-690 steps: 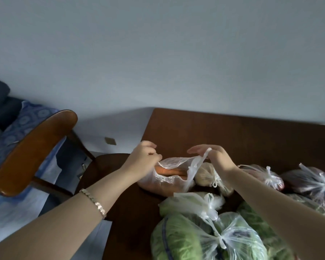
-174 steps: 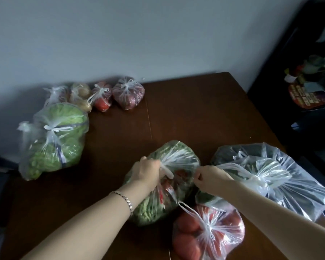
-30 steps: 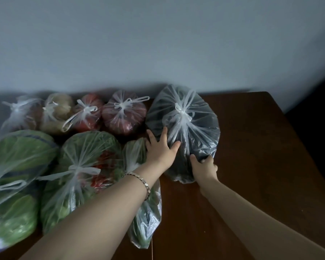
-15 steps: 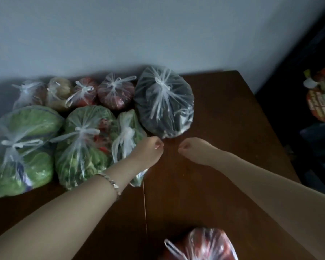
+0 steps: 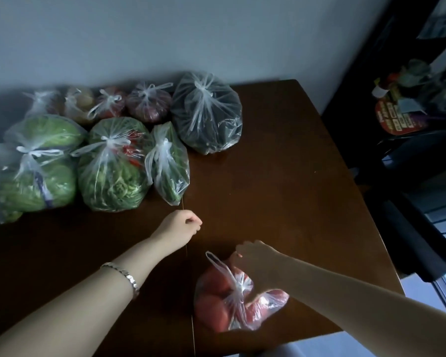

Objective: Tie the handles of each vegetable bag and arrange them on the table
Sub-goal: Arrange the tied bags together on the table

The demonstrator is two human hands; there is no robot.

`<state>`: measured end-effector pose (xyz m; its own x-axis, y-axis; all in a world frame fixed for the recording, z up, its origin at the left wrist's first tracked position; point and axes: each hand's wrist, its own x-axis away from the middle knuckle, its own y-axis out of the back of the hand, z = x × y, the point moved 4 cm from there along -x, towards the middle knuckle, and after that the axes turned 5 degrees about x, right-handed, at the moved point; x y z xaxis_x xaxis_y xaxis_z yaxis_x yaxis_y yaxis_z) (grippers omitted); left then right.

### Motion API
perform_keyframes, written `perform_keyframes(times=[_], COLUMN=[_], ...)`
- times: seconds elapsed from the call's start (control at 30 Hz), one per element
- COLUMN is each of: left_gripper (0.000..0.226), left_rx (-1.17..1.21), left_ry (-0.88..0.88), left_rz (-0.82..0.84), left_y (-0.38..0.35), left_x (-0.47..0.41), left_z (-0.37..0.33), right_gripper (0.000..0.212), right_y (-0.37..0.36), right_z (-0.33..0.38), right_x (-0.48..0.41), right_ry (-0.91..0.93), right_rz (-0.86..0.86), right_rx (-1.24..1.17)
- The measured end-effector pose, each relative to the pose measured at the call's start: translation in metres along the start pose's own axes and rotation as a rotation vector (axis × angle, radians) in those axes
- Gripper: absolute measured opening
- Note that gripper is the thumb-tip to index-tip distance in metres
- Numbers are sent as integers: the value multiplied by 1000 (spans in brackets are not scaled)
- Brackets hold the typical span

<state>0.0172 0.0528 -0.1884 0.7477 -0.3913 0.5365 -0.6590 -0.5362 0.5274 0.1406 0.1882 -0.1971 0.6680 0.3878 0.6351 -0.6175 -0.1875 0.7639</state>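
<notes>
A tied clear bag of red tomatoes (image 5: 216,302) lies near the front edge of the dark wooden table (image 5: 281,176). My right hand (image 5: 255,256) is over its far end, fingers curled down and touching the plastic; whether it grips is unclear. My left hand (image 5: 180,229) hovers mid-table, fingers curled, holding nothing. Tied bags line the back left: a dark bag (image 5: 206,112), a narrow greens bag (image 5: 169,163), a bag of greens with red chillies (image 5: 113,166), and a cabbage bag (image 5: 39,163). Behind them, several small tied bags (image 5: 148,104) stand against the wall.
The pale wall runs behind the table. A dark shelf unit (image 5: 410,155) with cluttered items (image 5: 397,114) stands close to the table's right edge. The table's right half shows bare wood. A seam (image 5: 188,266) runs down the tabletop between my hands.
The view has tilted down. Both hands have pulled back from the dark bag toward me; my right hand has reached the tomato bag, my left hand stays in a loose fist.
</notes>
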Motion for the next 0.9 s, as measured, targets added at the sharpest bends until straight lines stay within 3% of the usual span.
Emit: perform_keyframes(times=[0.1, 0.23, 0.3, 0.43, 0.53, 0.7, 0.9], left_gripper=[23, 25, 26, 26, 18, 31, 51], left_rx=[32, 53, 67, 63, 22, -178, -747], left_ry=[-10, -22, -32, -26, -41, -131, -144], left_rz=[-12, -35, -45, -69, -121, -192, -88], left_y=[-3, -3, -2, 6, 18, 39, 45], left_x=[8, 12, 10, 1, -8, -41, -84], left_z=[-6, -11, -13, -11, -14, -22, -13], right_gripper=[40, 40, 39, 32, 30, 30, 21], right_y=[-3, -3, 1, 8, 24, 73, 128], right_z=[13, 19, 13, -22, -55, -119, -156], right_x=[-5, -5, -1, -1, -7, -35, -90], right_ry=[12, -26, -69, -220, -325, -475, -512], right_rz=[-65, -89, -110, -119, -124, -247, -349], right_rx=[116, 161, 76, -326, -363, -396, -406])
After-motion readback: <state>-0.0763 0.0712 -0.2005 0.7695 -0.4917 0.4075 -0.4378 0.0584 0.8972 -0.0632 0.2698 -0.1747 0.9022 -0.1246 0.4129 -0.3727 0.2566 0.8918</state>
